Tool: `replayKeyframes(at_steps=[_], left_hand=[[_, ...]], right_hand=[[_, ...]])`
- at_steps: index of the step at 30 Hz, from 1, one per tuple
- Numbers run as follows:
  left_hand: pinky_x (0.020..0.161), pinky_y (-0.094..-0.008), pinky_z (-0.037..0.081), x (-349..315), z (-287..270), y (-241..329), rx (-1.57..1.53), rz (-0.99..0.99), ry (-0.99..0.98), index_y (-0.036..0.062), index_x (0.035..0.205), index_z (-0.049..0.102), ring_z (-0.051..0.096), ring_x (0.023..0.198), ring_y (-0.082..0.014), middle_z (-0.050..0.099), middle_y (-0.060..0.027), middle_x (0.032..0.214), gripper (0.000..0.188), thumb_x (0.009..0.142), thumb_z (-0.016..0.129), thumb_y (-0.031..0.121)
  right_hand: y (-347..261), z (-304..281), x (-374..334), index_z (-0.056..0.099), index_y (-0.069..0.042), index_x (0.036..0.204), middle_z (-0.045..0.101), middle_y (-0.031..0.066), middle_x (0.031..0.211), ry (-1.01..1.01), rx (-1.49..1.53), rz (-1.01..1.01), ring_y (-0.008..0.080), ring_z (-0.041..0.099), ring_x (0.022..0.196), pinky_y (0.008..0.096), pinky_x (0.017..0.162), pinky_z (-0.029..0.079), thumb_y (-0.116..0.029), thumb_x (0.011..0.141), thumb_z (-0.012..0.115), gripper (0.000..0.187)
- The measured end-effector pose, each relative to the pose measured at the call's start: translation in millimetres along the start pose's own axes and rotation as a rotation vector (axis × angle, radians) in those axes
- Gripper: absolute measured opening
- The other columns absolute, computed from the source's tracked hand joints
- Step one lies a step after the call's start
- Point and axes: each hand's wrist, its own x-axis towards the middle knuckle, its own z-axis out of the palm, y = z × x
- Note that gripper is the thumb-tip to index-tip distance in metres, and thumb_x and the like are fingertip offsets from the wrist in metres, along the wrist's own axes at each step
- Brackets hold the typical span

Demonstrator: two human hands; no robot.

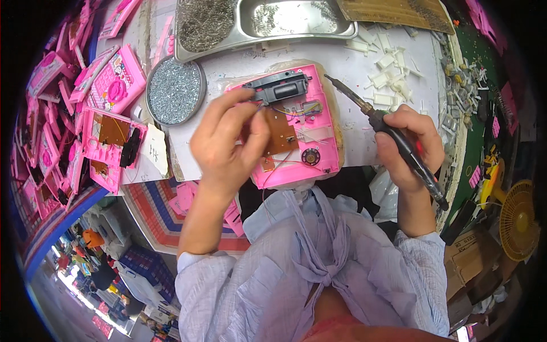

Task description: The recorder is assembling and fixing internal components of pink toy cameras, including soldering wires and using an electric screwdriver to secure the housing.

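Note:
My right hand is closed around a black power screwdriver. Its long dark bit slants up and left, the tip just off the right side of a pink plastic housing. My left hand is over the housing's left part, thumb and fingers pinched near the left end of a black plastic module. What sits in that pinch is too small to make out. Inside the open housing lie a brown circuit board, a small round speaker, a motor and thin wires.
A round dish of screws stands left of the housing. Behind is a metal tray with more small metal parts. White plastic parts are scattered at right. Pink housings pile up at left. A yellow fan is far right.

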Motion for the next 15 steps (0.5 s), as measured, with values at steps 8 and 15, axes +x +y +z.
replayKeyframes(at_steps=[8, 15], left_hand=[[0.074, -0.0249, 0.060, -3.6, 16.0, 10.7, -1.009, -0.645, 0.053, -0.0059, 0.108, 0.064, 0.073, 0.083, -0.0146, 0.073, -0.0145, 0.100, 0.013, 0.096, 0.068, -0.003], [0.078, -0.0258, 0.060, -5.2, 9.0, 7.0, -1.018, -0.728, -0.033, -0.0078, 0.108, 0.066, 0.072, 0.085, -0.0150, 0.073, -0.0130, 0.098, 0.015, 0.096, 0.070, 0.000]], right_hand=[[-14.0, 51.5, 40.8, 0.057, 0.000, 0.138, 0.071, 0.0085, 0.105, -0.196, 0.066, 0.105, 0.0139, 0.069, 0.096, 0.0270, 0.085, 0.055, 0.000, 0.089, 0.075, 0.053], [-11.6, 93.8, 57.3, 0.061, -0.009, 0.137, 0.070, 0.0071, 0.099, -0.127, 0.263, 0.151, 0.0155, 0.070, 0.086, 0.0276, 0.077, 0.057, 0.002, 0.085, 0.072, 0.054]])
